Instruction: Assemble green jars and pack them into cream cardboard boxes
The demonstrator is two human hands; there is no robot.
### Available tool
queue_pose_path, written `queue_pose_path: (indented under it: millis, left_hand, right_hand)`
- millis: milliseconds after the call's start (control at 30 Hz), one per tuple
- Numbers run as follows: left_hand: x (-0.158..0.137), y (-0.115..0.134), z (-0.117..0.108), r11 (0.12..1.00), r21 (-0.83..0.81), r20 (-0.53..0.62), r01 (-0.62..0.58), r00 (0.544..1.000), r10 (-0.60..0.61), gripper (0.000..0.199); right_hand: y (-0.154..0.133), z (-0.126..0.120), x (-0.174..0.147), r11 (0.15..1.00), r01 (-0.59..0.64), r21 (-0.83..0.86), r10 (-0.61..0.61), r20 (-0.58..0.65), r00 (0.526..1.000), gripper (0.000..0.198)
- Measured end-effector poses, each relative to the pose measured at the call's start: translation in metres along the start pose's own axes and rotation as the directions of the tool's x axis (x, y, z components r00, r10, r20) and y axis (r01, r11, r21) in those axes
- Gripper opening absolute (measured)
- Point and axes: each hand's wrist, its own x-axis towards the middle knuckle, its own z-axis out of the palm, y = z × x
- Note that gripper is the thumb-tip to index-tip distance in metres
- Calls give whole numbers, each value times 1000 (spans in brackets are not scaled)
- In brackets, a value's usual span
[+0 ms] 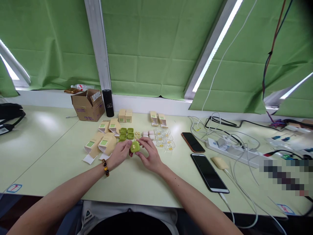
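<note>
A small green rounded case with a cream-coloured mark on its face is held up between both hands, over the middle of the table. My left hand grips its left side with thumb and fingers. My right hand is curved around the right side, fingertips at its edge. Just behind my left hand sit several open green cases. Beside them are small cream-coloured pieces, then pale pink blocks, then clear plastic pieces with yellow spots.
Opened beige boxes lie left of my left hand. More beige boxes and two opened ones stand farther back. A cardboard carton and black bottle are near the wall. Two phones, a power strip and cables occupy the right.
</note>
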Motion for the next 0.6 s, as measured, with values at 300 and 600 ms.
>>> queue_pose_path:
  millis: [300, 600]
  left_hand:
    - [-4, 1, -7, 964, 164, -158, -210, 959, 236, 37]
    - [-4, 4, -10, 830, 300, 81, -469, 880, 468, 53]
  right_hand:
    - [-7, 1, 6, 937, -183, 297, 210, -62, 976, 28]
    - [-5, -4, 7, 971, -187, 149, 196, -46, 980, 22]
